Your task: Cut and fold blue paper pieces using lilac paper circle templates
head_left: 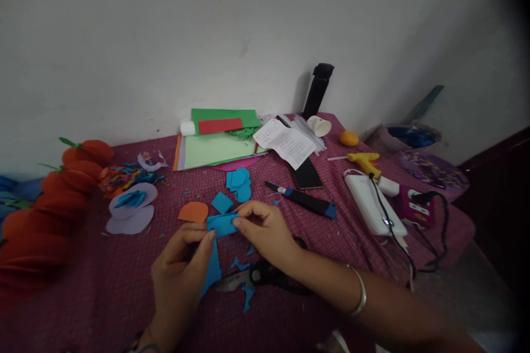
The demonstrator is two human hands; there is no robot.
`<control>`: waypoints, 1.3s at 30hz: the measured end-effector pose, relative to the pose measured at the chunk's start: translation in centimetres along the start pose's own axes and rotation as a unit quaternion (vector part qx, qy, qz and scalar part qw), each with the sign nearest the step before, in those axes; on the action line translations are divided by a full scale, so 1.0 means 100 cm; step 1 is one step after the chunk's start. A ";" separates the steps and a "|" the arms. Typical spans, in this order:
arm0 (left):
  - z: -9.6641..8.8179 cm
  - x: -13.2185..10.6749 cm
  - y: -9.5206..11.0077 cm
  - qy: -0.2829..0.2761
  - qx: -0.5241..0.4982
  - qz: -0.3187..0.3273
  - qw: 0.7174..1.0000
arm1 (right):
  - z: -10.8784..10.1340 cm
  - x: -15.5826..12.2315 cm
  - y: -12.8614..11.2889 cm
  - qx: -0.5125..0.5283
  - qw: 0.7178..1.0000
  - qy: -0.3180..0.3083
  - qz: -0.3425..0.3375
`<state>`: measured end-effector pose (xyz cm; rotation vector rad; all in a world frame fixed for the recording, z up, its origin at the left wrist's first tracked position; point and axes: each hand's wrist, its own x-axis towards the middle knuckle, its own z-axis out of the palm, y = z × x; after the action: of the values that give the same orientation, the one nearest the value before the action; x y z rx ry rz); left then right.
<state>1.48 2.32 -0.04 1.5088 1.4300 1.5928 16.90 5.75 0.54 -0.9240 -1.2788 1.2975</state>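
Your left hand (180,270) and right hand (271,234) pinch opposite ends of a folded bright-blue paper strip (222,225) near black-handled metal scissors (255,275).

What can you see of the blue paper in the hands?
The blue paper is a thin-looking, bright strip, apparently folded, layers showing along its top edge. It is held nearly level above the checked cloth, left hand pinching its left end, right hand its right. Whether it joins the blue piece below is unclear.
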 end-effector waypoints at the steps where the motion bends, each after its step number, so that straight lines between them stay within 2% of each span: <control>1: 0.000 0.000 0.000 -0.003 -0.002 -0.004 1.000 | -0.001 0.000 0.000 -0.005 1.000 0.005 -0.001; 11: -0.003 0.006 0.005 -0.006 -0.001 -0.014 1.000 | -0.001 0.000 0.001 -0.026 1.000 -0.001 -0.018; 15: -0.003 0.006 0.006 -0.016 0.001 -0.039 0.999 | -0.001 0.000 0.001 -0.030 0.999 -0.006 -0.016; 20: 0.001 0.005 0.007 0.022 -0.016 -0.078 0.997 | 0.000 -0.001 0.000 -0.035 0.999 0.002 -0.014; 39: 0.001 0.002 0.001 0.017 -0.009 -0.091 0.996 | 0.002 0.000 0.003 -0.012 1.000 0.018 -0.020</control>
<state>1.53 2.47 0.16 1.3076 1.5211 1.5221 16.68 5.77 0.25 -0.9303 -1.2808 1.2307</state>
